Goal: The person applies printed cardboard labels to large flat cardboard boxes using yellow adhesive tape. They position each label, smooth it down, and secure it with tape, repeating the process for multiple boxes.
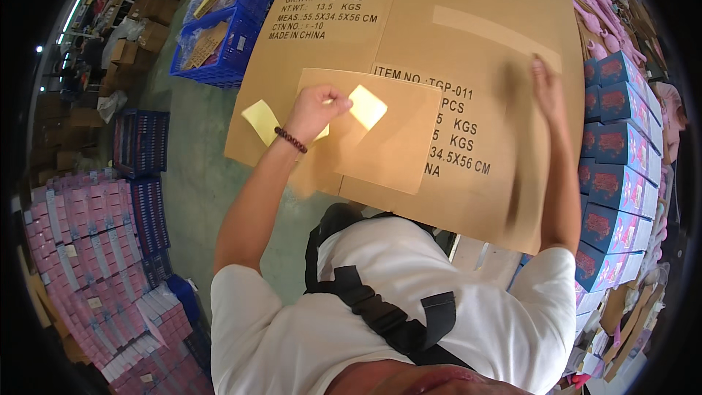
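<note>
A large printed cardboard sheet [461, 183] lies flat before me, with a smaller brown cardboard piece [380, 161] on top. My left hand [320, 108], with a beaded bracelet at the wrist, pinches a pale yellow slip [368, 108] above the smaller piece. Another yellow slip [257, 118] lies at its left edge, partly continuing behind my wrist. My right hand [545, 88] touches the big sheet near its right side, below a pale strip [490, 25], fingers loosely extended with nothing visible in them.
Blue crates [212, 44] stand beyond the sheet's upper left. Stacks of pink boxes [80, 249] and dark blue boxes [139, 146] line the left floor. Blue boxes [614, 190] are piled along the right edge, with pink plush items [589, 7] beyond. My torso fills the lower middle.
</note>
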`<state>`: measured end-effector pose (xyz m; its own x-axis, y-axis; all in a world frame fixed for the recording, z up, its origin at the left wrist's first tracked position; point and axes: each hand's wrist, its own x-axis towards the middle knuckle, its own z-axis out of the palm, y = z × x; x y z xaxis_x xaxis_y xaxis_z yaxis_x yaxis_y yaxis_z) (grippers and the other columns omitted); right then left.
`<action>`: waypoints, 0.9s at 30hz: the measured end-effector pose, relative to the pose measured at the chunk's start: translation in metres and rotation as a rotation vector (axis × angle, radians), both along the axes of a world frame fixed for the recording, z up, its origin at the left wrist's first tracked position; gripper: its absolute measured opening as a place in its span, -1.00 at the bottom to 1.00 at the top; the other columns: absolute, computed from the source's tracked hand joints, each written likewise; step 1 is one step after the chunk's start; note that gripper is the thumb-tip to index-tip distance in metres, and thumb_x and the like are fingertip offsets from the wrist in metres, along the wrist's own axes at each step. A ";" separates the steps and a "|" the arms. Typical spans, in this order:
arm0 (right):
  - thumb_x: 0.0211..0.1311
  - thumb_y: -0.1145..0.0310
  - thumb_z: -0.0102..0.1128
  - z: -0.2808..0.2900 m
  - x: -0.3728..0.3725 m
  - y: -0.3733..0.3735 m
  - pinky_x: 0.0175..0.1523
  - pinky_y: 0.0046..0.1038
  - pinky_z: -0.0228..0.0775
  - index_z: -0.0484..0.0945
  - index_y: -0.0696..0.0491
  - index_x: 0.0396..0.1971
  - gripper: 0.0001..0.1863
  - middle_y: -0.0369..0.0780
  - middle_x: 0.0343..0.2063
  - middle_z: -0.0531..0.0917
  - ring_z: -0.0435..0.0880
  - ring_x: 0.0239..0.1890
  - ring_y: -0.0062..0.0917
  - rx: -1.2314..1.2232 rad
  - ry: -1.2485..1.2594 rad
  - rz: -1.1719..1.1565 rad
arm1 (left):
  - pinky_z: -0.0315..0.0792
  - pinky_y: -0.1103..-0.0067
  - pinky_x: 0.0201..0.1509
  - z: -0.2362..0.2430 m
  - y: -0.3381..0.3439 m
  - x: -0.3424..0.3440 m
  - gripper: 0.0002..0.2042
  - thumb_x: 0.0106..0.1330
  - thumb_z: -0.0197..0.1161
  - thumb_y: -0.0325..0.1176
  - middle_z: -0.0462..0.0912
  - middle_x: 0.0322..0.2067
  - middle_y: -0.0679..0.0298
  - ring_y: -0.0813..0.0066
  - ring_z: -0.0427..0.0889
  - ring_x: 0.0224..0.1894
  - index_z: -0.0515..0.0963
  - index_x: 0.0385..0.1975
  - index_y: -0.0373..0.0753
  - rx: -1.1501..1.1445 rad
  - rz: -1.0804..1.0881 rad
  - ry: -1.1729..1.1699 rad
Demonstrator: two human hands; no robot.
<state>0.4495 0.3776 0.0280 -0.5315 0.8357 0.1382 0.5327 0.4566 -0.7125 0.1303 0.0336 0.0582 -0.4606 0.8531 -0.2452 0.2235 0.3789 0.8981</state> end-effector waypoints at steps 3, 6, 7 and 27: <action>0.20 -0.06 0.06 0.002 -0.053 -0.115 0.07 -0.34 0.36 0.29 0.17 0.17 -0.31 -0.03 -0.09 0.57 0.55 -0.02 -0.39 -0.406 0.309 0.398 | 0.36 0.69 -0.36 0.003 0.024 0.003 -0.86 0.14 0.30 -0.38 0.57 -0.51 0.39 0.70 0.46 -0.44 0.55 -0.46 -0.33 0.059 0.055 -0.059; 0.19 0.12 0.16 0.005 -0.104 -0.200 0.05 -0.41 0.36 0.28 0.25 0.14 -0.35 -0.05 -0.02 0.51 0.54 -0.09 -0.46 -0.721 0.485 0.386 | 0.38 0.66 -0.28 0.009 0.037 0.007 -0.84 0.13 0.30 -0.36 0.59 -0.50 0.34 0.66 0.49 -0.40 0.56 -0.46 -0.33 0.085 -0.011 -0.096; 0.18 0.19 0.20 0.005 -0.117 -0.222 0.01 -0.45 0.38 0.31 0.26 0.11 -0.40 -0.09 -0.08 0.56 0.56 -0.15 -0.50 -0.864 0.640 0.403 | 0.38 0.66 -0.29 0.011 0.039 0.008 -0.84 0.13 0.30 -0.36 0.59 -0.50 0.34 0.67 0.48 -0.41 0.56 -0.47 -0.34 0.085 -0.028 -0.089; 0.19 0.29 0.20 0.025 -0.199 -0.356 -0.12 -0.53 0.42 0.54 0.15 -0.10 -0.67 -0.28 -0.26 0.63 0.56 -0.24 -0.61 -1.048 0.628 0.304 | 0.43 0.55 -0.42 0.019 -0.015 -0.091 -0.65 0.38 -0.06 -0.02 0.48 -0.55 0.34 0.46 0.50 -0.51 0.42 -0.20 -0.22 0.526 0.047 -0.931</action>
<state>0.2505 0.0214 0.0527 -0.8047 0.5523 -0.2177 -0.0559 -0.4356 -0.8984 0.0390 0.0187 0.0776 -0.3167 0.9404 -0.1241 -0.6390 -0.1148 0.7606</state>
